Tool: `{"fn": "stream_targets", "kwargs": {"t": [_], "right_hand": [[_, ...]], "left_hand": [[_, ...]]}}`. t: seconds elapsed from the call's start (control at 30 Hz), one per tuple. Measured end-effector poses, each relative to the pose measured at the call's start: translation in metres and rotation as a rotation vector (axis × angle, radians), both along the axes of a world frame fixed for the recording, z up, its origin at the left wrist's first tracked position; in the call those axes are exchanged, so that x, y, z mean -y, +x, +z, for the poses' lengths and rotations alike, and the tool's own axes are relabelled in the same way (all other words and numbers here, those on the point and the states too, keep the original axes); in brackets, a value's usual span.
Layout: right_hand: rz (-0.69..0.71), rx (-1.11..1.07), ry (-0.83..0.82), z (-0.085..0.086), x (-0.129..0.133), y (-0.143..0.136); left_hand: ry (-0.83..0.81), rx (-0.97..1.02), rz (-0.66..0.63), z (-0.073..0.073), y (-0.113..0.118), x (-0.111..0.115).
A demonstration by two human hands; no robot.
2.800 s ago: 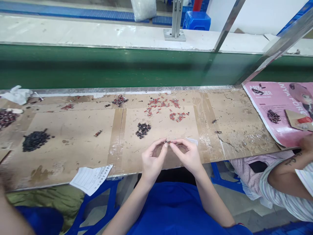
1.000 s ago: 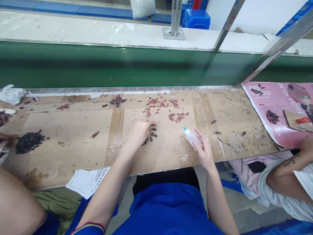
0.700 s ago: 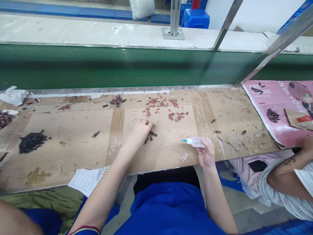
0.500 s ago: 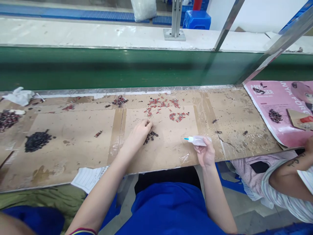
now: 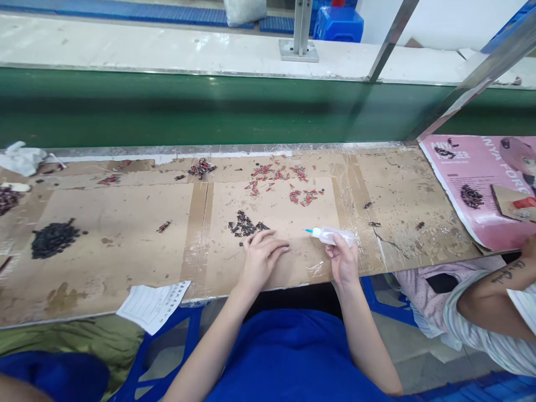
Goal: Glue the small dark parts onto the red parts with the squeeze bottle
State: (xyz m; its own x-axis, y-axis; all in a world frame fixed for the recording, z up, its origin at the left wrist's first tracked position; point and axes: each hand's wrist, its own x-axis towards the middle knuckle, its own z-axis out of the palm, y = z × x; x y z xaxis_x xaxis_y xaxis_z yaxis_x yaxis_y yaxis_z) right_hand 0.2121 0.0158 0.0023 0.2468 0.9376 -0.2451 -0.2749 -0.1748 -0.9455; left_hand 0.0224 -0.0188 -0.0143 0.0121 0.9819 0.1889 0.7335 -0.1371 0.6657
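Observation:
My left hand [image 5: 263, 257] is low over the cardboard, just below a loose pile of small black pieces [image 5: 245, 224]. Its thumb and forefinger come together near a tiny dark thing too small to make out. In my right hand [image 5: 344, 258] is a clear squeeze bottle [image 5: 333, 236] with a white cap and a thin blue tip, which points left. Beyond both hands lie scattered small red pieces [image 5: 298, 174].
A black heap [image 5: 56, 239] and a paper sheet [image 5: 154, 306] are on the left of the cardboard-covered table [image 5: 125, 262]. At the right, a person's tattooed arm [image 5: 498, 290] is beside a pink poster [image 5: 469, 195]. A green panel [image 5: 188, 111] runs behind.
My left hand has moved right and toward me, uncovering the black pile. My right hand and the bottle have shifted slightly left. The view has moved a little.

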Motion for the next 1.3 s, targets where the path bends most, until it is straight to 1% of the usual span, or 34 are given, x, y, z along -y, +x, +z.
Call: {"fn": "stream_targets", "kwargs": {"t": [0.07, 0.13, 0.27, 0.37, 0.47, 0.57, 0.77, 1.03, 1.3], "right_hand": [[0.057, 0.072, 0.022, -0.002, 0.001, -0.003], [0.114, 0.159, 0.049, -0.002, 0.003, -0.006], [0.172, 0.337, 0.081, -0.001, 0.005, -0.014], [0.202, 0.412, 0.092, 0.0, 0.005, -0.017], [0.214, 0.435, 0.098, 0.0, 0.006, -0.016], [0.202, 0.46, 0.098, 0.0, 0.007, -0.014], [0.197, 0.5, 0.092, 0.0, 0.008, -0.014], [0.183, 0.549, 0.095, 0.004, 0.008, -0.017], [0.162, 0.542, 0.104, 0.004, 0.009, -0.016]], "left_hand": [[0.033, -0.033, 0.084, -0.006, 0.002, 0.004], [0.063, -0.046, 0.128, -0.01, 0.001, 0.006], [0.081, 0.023, 0.086, -0.012, -0.002, 0.008], [0.043, 0.087, 0.09, -0.011, -0.003, 0.008], [-0.012, 0.138, 0.117, -0.009, -0.002, 0.007], [-0.033, 0.16, 0.135, -0.008, -0.001, 0.007], [-0.024, 0.17, 0.141, -0.01, -0.002, 0.007], [-0.015, 0.144, 0.14, -0.008, -0.001, 0.007], [-0.008, 0.116, 0.144, -0.009, -0.001, 0.007]]}}
